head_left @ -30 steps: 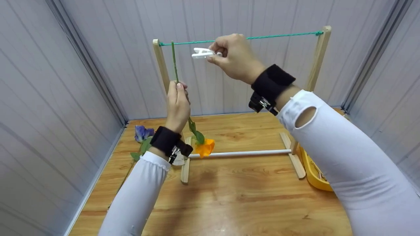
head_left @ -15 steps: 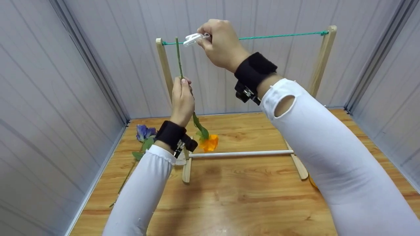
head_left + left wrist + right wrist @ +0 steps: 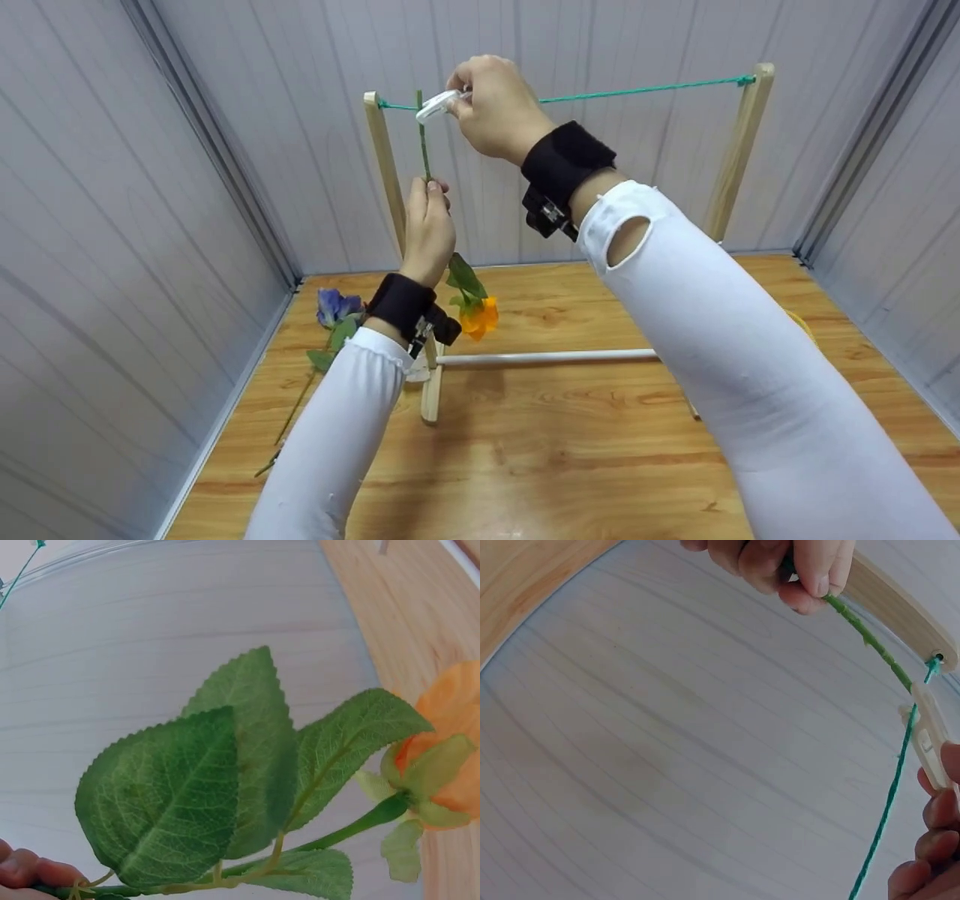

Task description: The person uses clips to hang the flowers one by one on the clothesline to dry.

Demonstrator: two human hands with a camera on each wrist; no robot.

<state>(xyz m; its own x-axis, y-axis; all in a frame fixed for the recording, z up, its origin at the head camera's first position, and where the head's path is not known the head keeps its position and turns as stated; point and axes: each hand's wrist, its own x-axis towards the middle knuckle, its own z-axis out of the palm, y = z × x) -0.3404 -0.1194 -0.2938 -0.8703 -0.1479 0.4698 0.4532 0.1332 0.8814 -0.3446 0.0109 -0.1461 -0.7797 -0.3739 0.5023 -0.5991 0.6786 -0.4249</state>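
Note:
My left hand [image 3: 430,232] grips the green stem [image 3: 424,154] of an orange artificial flower [image 3: 480,319], which hangs head down. Its serrated leaves [image 3: 165,802] fill the middle of the left wrist view. The stem's cut end stands up at the left part of a green cord [image 3: 645,91]. There my right hand [image 3: 499,112] pinches a white clothespin [image 3: 437,106]. In the right wrist view the clothespin's jaws overlap the stem and the cord, close to where the cord is tied to the post [image 3: 904,607]. The right hand covers part of the cord in the head view.
The cord runs between two wooden posts, the right post [image 3: 739,150] included, joined below by a white rod [image 3: 547,357]. A purple flower [image 3: 337,306] lies on the table at left. Behind the right sleeve shows the rim of a yellow container [image 3: 802,327].
My right hand has moved left, bringing the clothespin from beside the stem onto its upper end at the cord. The left hand and flower have shifted slightly right in view.

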